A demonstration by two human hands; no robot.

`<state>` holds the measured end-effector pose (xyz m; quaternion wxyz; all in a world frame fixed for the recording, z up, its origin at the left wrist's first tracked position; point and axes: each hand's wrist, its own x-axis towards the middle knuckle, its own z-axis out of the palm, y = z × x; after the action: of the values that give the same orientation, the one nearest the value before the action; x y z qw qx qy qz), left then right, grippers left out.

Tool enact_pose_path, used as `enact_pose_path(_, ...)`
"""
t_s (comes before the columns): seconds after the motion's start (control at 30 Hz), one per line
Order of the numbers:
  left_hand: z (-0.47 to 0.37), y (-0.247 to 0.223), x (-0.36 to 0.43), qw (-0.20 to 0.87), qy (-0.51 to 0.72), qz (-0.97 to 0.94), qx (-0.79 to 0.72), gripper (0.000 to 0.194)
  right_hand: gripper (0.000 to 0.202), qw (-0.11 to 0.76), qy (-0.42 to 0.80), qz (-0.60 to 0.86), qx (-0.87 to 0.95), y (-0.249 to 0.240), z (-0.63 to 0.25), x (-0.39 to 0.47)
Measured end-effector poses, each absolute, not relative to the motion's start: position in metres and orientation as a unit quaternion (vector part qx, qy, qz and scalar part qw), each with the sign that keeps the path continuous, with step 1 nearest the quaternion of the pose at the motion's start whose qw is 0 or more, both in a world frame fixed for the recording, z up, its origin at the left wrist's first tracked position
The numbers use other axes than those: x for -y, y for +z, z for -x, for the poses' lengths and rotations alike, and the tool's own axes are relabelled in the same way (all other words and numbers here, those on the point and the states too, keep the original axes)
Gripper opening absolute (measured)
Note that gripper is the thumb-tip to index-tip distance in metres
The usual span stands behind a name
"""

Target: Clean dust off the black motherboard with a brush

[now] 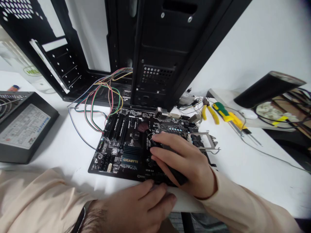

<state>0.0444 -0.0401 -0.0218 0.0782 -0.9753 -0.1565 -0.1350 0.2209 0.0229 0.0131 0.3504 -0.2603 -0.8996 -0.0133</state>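
Note:
A black motherboard (131, 171) marked GIGABYTE lies flat on the white table. My right hand (187, 161) is closed round the black handle of a small brush (148, 134). The brush's brownish bristles touch or hover just over the middle of the board; I cannot tell which. Along the board's front edge rests my left hand (145, 204), its fingers stretched out and slightly apart, holding nothing. Thin coloured wires (91, 110) run from the computer case (155, 48) to the left side of the board. A metal bracket (206, 140), its lever sticking out, sits at the board's right.
The case stands open behind the board. At the left is a power supply (31, 126). Yellow-handled pliers (210, 111), a green-and-yellow screwdriver (222, 111) and another yellow-handled tool (236, 121) lie at the right, near cables and a dark cylinder (267, 87).

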Motion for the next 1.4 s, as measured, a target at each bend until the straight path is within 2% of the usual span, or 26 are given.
enact_pose_path(0.2,-0.0448,-0.0249,0.0403,0.079,-0.129,0.977,0.154,0.029,0.011,0.334,0.055,0.265,0.903,0.0120,-0.2220,-0.0236)
enact_pose_path(0.4,-0.0429,-0.0279,0.0418,0.078,-0.140,0.975,0.152,0.030,0.019,0.326,0.002,0.280,0.903,0.0086,-0.2263,-0.0240)
enact_pose_path(0.57,-0.0434,-0.0253,0.0401,0.080,-0.138,0.975,0.154,0.030,0.013,0.302,0.071,0.265,0.913,0.0116,-0.2247,-0.0253)
enact_pose_path(0.73,-0.0424,-0.0227,0.0404,0.075,-0.129,0.978,0.149,0.025,0.015,0.326,0.012,0.317,0.891,0.0112,-0.2249,-0.0290)
enact_pose_path(0.93,-0.0432,-0.0252,0.0412,0.058,-0.135,0.976,0.159,0.025,0.015,0.295,0.118,0.268,0.910,0.0152,-0.2241,-0.0274)
enact_pose_path(1.1,-0.0431,-0.0212,0.0397,0.067,-0.143,0.976,0.151,0.028,0.017,0.312,0.025,0.328,0.892,0.0099,-0.2266,-0.0305)
enact_pose_path(1.2,-0.0433,-0.0207,0.0399,0.067,-0.153,0.974,0.156,0.033,0.015,0.326,0.037,0.314,0.891,0.0114,-0.2274,-0.0287)
enact_pose_path(1.4,-0.0433,-0.0241,0.0415,0.064,-0.148,0.974,0.157,0.032,0.018,0.241,0.032,0.274,0.930,0.0097,-0.2262,-0.0262)
